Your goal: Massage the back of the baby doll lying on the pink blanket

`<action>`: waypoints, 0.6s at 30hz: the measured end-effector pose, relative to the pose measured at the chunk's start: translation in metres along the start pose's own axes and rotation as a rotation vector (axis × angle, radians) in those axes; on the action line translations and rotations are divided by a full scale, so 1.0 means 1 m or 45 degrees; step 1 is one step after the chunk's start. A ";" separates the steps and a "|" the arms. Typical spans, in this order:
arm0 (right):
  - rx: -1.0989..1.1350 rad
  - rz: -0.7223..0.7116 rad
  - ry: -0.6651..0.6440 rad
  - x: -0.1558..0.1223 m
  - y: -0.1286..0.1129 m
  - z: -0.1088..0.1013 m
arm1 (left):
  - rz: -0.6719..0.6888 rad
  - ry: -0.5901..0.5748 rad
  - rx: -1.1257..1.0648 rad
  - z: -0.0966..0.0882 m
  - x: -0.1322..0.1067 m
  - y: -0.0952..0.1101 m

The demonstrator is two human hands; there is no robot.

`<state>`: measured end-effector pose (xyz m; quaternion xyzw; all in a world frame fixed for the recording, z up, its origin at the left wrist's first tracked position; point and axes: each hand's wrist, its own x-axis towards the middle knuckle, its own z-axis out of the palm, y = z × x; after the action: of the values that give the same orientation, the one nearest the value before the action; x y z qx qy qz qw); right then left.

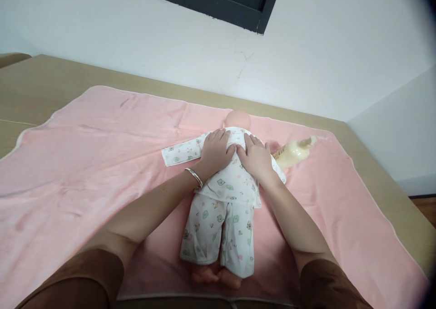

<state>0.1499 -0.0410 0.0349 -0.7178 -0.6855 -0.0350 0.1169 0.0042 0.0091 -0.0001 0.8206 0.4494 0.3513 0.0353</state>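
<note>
A baby doll [225,200] in white printed pyjamas lies lengthwise on a pink blanket [85,164], its head [237,119] toward the wall and its bare feet toward me. My left hand [215,151], with a silver bangle at the wrist, rests flat on the left side of the doll's chest, fingers stretched out. My right hand [256,157] lies flat on the right side of the chest, fingers also extended. The two thumbs nearly meet at the middle of the shirt. The doll's left sleeve [182,151] sticks out flat to the left.
A cream baby bottle [294,151] lies on the blanket just right of my right hand. The blanket covers a wooden table [30,86] that stands against a white wall. The table's right edge drops to the floor at far right.
</note>
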 end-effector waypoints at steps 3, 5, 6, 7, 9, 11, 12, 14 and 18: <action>0.045 -0.056 -0.039 0.009 0.008 0.006 | 0.109 -0.092 -0.016 -0.003 0.003 -0.001; 0.047 -0.102 -0.045 0.010 0.008 0.007 | 0.189 -0.090 -0.053 -0.004 0.004 -0.002; 0.038 -0.117 -0.043 0.008 0.006 0.007 | 0.213 -0.070 -0.065 -0.005 0.004 -0.002; 0.019 -0.121 -0.031 0.006 0.003 0.005 | 0.225 -0.043 -0.069 -0.005 0.003 -0.002; -0.049 -0.105 0.021 -0.003 -0.005 0.002 | 0.217 0.018 -0.059 -0.004 0.001 -0.001; -0.135 -0.086 0.077 -0.013 -0.013 -0.002 | 0.168 0.067 -0.046 -0.004 -0.002 0.001; -0.165 -0.083 0.092 -0.016 -0.017 -0.004 | 0.128 0.084 -0.046 -0.004 -0.003 0.001; -0.173 -0.074 0.093 -0.019 -0.019 -0.004 | 0.046 0.107 -0.055 -0.003 -0.005 0.003; -0.032 -0.037 0.039 -0.006 -0.006 0.004 | -0.018 0.106 -0.084 0.003 -0.003 -0.001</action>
<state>0.1429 -0.0461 0.0308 -0.7085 -0.6935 -0.0563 0.1177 0.0043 0.0078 -0.0039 0.8004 0.4444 0.3996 0.0461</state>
